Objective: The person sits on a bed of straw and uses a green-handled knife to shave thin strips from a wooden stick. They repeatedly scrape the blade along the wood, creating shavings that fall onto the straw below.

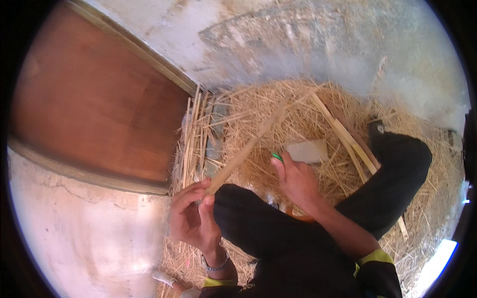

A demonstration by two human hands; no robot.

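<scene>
My left hand (196, 218), with a metal band on its wrist, pinches the near end of a long flat bamboo strip (243, 153). The strip slants up and away to the right over a bed of straw-like shavings. My right hand (298, 184) is closed round a small green object (277, 157), of which only the tip shows, so its kind is hidden. Just beyond that hand a pale rectangular slab (307, 151) rests on the shavings. The green object and the strip are apart.
My bent legs in dark trousers (397, 164) frame the shavings (268, 119). More strips (343, 131) lie by my right leg, and a bundle of sticks (191, 134) lies by the brown door (104, 99). A stained wall (308, 44) stands at the back.
</scene>
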